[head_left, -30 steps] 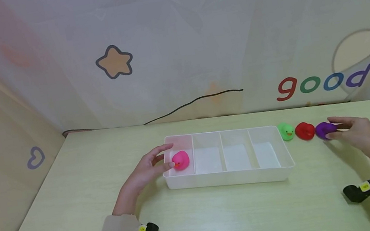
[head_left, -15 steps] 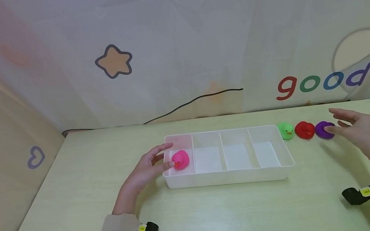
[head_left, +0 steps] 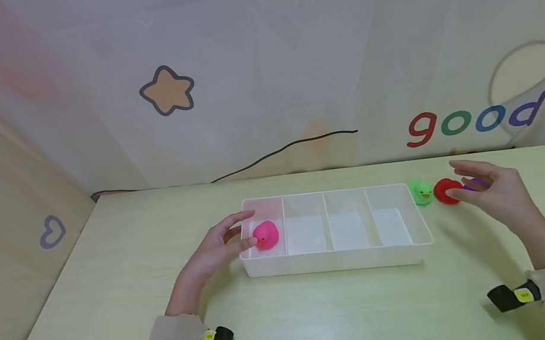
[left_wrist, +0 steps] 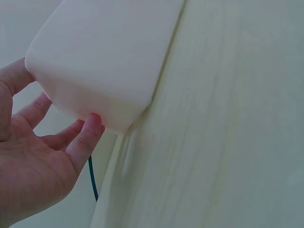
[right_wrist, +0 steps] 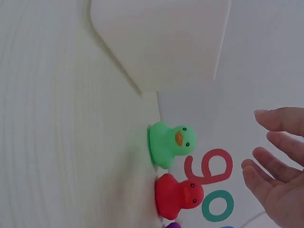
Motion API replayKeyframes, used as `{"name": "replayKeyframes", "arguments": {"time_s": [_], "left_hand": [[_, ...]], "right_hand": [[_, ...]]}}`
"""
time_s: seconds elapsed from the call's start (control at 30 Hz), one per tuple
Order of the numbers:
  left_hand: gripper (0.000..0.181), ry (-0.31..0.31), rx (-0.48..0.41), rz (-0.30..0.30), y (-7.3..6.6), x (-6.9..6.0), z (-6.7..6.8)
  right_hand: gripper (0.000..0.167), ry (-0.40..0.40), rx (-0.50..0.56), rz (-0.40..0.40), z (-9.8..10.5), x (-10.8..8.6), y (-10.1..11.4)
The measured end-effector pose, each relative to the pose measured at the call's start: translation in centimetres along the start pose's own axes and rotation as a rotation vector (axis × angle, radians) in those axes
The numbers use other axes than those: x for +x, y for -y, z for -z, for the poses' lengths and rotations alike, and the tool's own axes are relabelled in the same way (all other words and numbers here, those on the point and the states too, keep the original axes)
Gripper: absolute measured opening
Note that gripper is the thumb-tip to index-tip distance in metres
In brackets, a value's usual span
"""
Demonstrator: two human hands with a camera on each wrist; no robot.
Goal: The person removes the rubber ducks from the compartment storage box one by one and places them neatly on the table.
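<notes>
Left hand (head_left: 219,245) grips the white tray (head_left: 333,261) at nine o'clock; right hand (head_left: 498,192), spread and empty, hovers by the red duck (right_wrist: 175,195), three o'clock. Duck looks light, squeezable: pinch its body.

Four toy ducks (head_left: 266,235): pink, green, red, purple. One white rectangular plastic tray (head_left: 336,262), four compartments (head_left: 307,235). Two black wrist cameras (head_left: 221,339).

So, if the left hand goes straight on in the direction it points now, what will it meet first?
The white tray first: the left hand appears to touch its left end. Past that wall, the pink duck seems next in line, though depth is unclear.
</notes>
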State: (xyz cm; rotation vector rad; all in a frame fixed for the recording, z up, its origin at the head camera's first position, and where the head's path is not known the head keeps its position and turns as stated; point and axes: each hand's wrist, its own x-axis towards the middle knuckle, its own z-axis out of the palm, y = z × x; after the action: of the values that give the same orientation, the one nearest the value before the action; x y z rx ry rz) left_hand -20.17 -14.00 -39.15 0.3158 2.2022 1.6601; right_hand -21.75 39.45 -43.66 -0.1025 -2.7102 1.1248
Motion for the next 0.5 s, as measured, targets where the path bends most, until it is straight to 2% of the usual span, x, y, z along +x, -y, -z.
{"name": "replayKeyframes", "arguments": {"time_s": [0.1, 0.17, 0.27, 0.37, 0.43, 0.5], "left_hand": [[0.056, 0.004, -0.003, 0.0, -0.1, 0.0, 0.0], [0.056, 0.003, -0.004, -0.001, -0.1, 0.0, 0.0], [0.055, 0.002, -0.005, 0.0, -0.2, 0.0, -0.1], [0.055, -0.002, -0.008, 0.007, -0.2, -0.1, -0.1], [0.055, -0.004, -0.006, 0.01, -0.2, -0.1, -0.1], [0.056, -0.004, -0.007, 0.011, -0.2, -0.1, 0.0]], "right_hand": [[0.059, -0.005, 0.026, 0.027, -0.7, -0.2, 1.1], [0.059, 0.011, 0.073, 0.033, -1.0, -0.7, 2.9], [0.059, 0.066, 0.142, 0.05, -0.7, -2.2, 7.5], [0.058, 0.117, 0.152, 0.076, -0.4, -3.9, 12.7], [0.058, 0.129, 0.138, 0.097, -0.4, -4.6, 15.1], [0.058, 0.142, 0.143, 0.113, -0.7, -4.9, 16.7]]}}
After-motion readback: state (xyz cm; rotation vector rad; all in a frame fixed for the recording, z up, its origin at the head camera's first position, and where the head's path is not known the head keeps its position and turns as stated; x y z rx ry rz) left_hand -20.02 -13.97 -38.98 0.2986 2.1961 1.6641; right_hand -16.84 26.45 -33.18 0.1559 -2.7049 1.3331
